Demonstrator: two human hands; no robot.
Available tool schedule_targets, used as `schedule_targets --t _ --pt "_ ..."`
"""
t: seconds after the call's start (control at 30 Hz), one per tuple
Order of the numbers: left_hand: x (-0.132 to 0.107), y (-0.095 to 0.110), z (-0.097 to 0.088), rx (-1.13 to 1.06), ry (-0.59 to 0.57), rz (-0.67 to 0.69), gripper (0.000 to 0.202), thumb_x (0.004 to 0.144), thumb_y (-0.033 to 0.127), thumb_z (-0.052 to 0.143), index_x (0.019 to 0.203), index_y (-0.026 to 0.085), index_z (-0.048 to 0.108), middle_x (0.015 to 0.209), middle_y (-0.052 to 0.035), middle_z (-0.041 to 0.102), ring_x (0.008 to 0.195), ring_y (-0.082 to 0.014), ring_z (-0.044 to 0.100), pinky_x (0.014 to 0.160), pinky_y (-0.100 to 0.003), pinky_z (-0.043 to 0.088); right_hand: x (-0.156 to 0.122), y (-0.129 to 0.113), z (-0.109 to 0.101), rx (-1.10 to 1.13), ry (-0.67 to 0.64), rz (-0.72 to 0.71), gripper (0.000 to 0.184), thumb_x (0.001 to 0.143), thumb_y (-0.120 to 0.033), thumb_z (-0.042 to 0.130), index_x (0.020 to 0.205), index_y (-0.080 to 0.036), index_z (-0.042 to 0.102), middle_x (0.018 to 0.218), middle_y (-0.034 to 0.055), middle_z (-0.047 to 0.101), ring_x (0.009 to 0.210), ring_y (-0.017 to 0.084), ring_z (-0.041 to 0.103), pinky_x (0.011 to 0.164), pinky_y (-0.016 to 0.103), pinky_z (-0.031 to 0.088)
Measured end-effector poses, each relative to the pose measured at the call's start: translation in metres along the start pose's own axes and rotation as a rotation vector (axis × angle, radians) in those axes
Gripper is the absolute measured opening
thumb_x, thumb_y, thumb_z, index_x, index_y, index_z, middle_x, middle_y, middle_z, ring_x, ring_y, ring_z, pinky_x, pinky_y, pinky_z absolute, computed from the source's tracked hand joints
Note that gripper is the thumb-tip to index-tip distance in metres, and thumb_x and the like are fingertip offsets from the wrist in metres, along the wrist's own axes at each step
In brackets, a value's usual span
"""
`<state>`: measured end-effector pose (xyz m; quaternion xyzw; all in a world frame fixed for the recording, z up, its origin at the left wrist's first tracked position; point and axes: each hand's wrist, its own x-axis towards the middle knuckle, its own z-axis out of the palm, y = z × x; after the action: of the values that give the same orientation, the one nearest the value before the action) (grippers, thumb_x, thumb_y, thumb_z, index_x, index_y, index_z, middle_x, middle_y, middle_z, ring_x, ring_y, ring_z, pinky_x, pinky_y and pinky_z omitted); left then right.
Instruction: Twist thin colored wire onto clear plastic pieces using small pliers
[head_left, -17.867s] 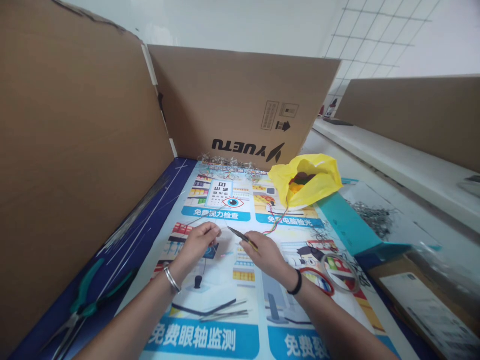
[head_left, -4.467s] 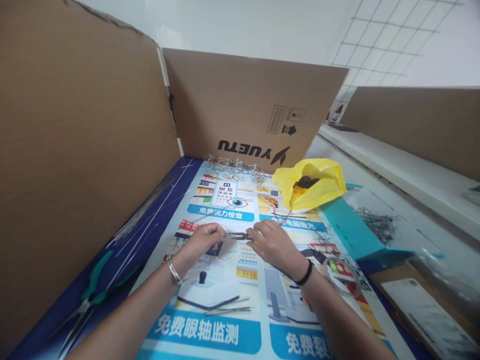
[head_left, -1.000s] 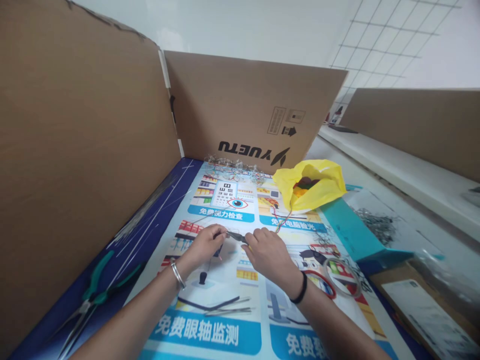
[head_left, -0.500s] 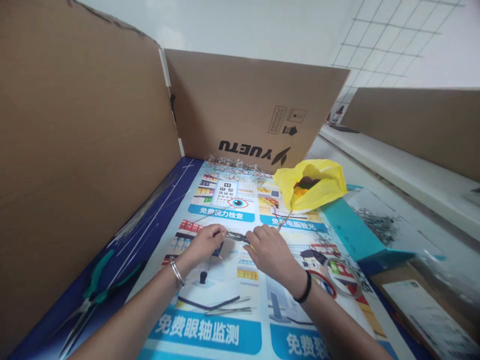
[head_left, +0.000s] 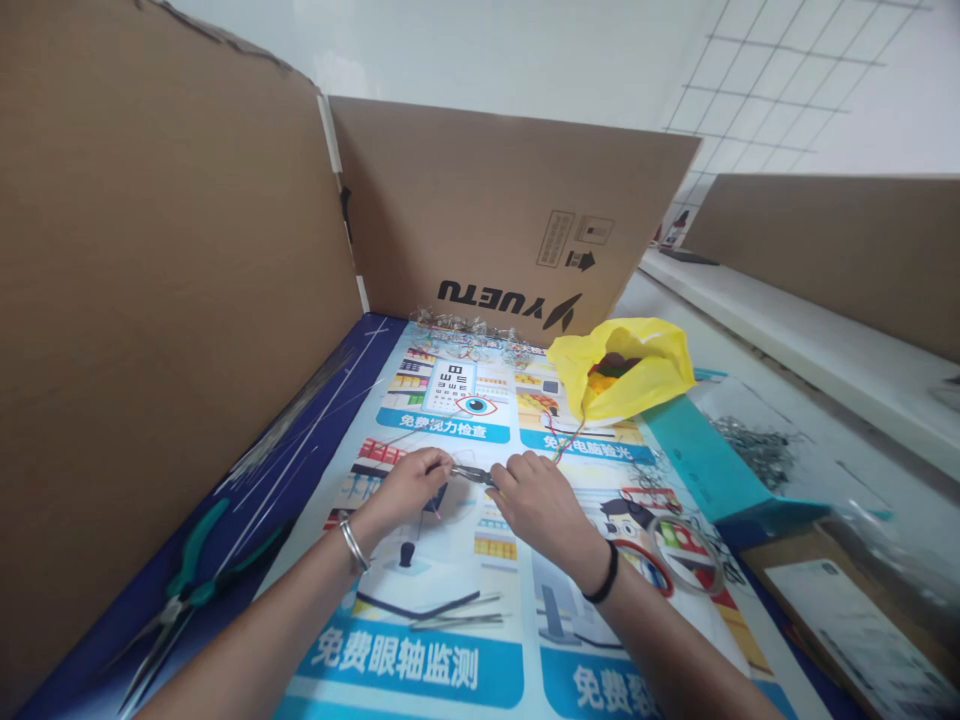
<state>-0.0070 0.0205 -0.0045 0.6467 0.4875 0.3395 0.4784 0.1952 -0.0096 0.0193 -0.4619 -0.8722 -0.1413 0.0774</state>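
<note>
My left hand (head_left: 409,486) is pinched shut on a thin wire piece with a small red bit hanging under it. My right hand (head_left: 540,500) is closed round small dark pliers (head_left: 472,472), whose tips point left and meet the piece at my left fingertips. Both hands hover just above a printed poster mat (head_left: 442,600). A silver bangle sits on my left wrist and a black band on my right.
Green-handled pliers (head_left: 184,585) lie at the left on the blue cloth beside long wires (head_left: 300,420). Cardboard walls (head_left: 487,210) stand left and behind. A yellow bag (head_left: 622,375) with coloured threads, a tape roll (head_left: 679,555) and a pile of metal bits (head_left: 754,445) lie right.
The hands stay together at the same spot; the right hand has shifted slightly while the pliers' tips remain at the left fingertips.
</note>
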Motion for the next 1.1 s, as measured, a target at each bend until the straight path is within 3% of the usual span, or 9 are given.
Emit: schedule_targets --t 0.4,0.5,0.6,0.67,0.77,0.97,1.1 --pt "0.001 0.003 -0.007 0.015 -0.020 -0.030 0.016 0.074 0.029 0.050 0.068 0.016 0.056 0.058 0.0038 0.045 0.053 -0.0100 0.040 0.051 -0.022 0.032 0.001 -0.003 -0.010 -0.003 0.049 -0.025 0.015 0.084 -0.030 0.056 0.092 -0.018 0.055 0.085 0.0073 0.056 0.083 0.023 0.048 0.069 0.035 0.031" --pt "0.000 0.006 -0.010 -0.035 -0.011 -0.058 0.016 0.073 0.031 0.052 0.068 0.015 0.056 0.059 0.0039 0.046 0.053 -0.0098 0.040 0.052 -0.022 0.033 -0.001 0.007 -0.012 0.105 0.035 -0.118 0.014 0.085 -0.031 0.054 0.090 -0.018 0.057 0.082 0.0066 0.057 0.081 0.021 0.049 0.070 0.034 0.034" --pt "-0.001 0.006 -0.011 -0.082 -0.029 -0.067 0.017 0.072 0.032 0.054 0.069 0.015 0.057 0.059 0.0037 0.047 0.053 -0.0096 0.041 0.054 -0.022 0.034 -0.004 0.023 -0.007 0.368 0.031 -0.279 0.018 0.087 -0.034 0.050 0.097 -0.020 0.057 0.084 0.0048 0.060 0.080 0.018 0.052 0.072 0.031 0.038" --pt "-0.001 0.007 -0.012 -0.100 -0.065 -0.072 0.018 0.072 0.033 0.055 0.069 0.015 0.057 0.060 0.0033 0.048 0.053 -0.0091 0.040 0.053 -0.022 0.033 -0.006 0.031 -0.001 0.471 0.147 -0.210 0.021 0.088 -0.034 0.048 0.102 -0.019 0.055 0.090 0.0070 0.061 0.085 0.018 0.053 0.075 0.031 0.041" --pt "-0.003 0.010 -0.013 -0.116 -0.116 -0.084 0.019 0.071 0.034 0.056 0.070 0.015 0.057 0.061 0.0029 0.048 0.052 -0.0084 0.040 0.052 -0.022 0.031 -0.005 0.035 0.006 0.413 0.233 -0.076 0.022 0.088 -0.032 0.050 0.102 -0.017 0.056 0.092 0.0093 0.061 0.088 0.021 0.052 0.078 0.035 0.042" --pt "-0.005 0.012 -0.012 -0.126 -0.189 -0.085 0.022 0.073 0.036 0.056 0.068 0.015 0.055 0.058 0.0042 0.044 0.051 -0.0079 0.037 0.051 -0.022 0.028 -0.004 0.031 0.002 0.345 0.134 -0.160 0.022 0.086 -0.032 0.052 0.102 -0.018 0.058 0.092 0.0098 0.061 0.091 0.022 0.053 0.081 0.037 0.041" --pt "-0.006 0.013 -0.012 -0.179 -0.199 -0.088 0.024 0.073 0.039 0.057 0.068 0.016 0.054 0.056 0.0046 0.043 0.051 -0.0083 0.037 0.052 -0.022 0.029 -0.005 0.035 0.001 0.500 0.130 -0.250 0.024 0.087 -0.032 0.051 0.105 -0.018 0.056 0.093 0.0089 0.062 0.092 0.020 0.055 0.083 0.036 0.042"
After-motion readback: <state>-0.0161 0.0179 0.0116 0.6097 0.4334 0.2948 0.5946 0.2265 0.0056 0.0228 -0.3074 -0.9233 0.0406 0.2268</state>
